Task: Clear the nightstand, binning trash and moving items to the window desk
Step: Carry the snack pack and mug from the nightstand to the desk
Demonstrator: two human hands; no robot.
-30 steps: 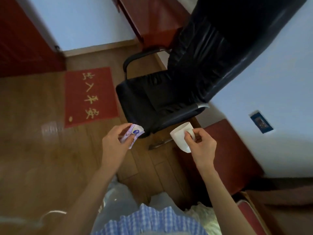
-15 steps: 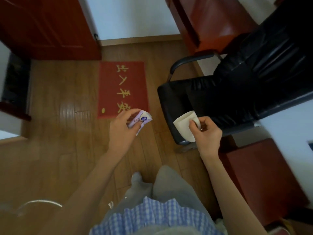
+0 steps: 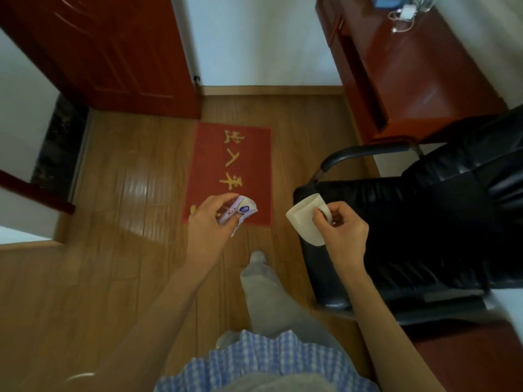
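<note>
walking past the black chair, my left hand pinches a crumpled wrapper and my right hand holds a tilted paper cup, a loose grip that may drop either on the floor.

red doormat with gold characters lay on wood floor. dark red door stood open at upper left. black leather office chair sat at right, white wall behind.
</note>
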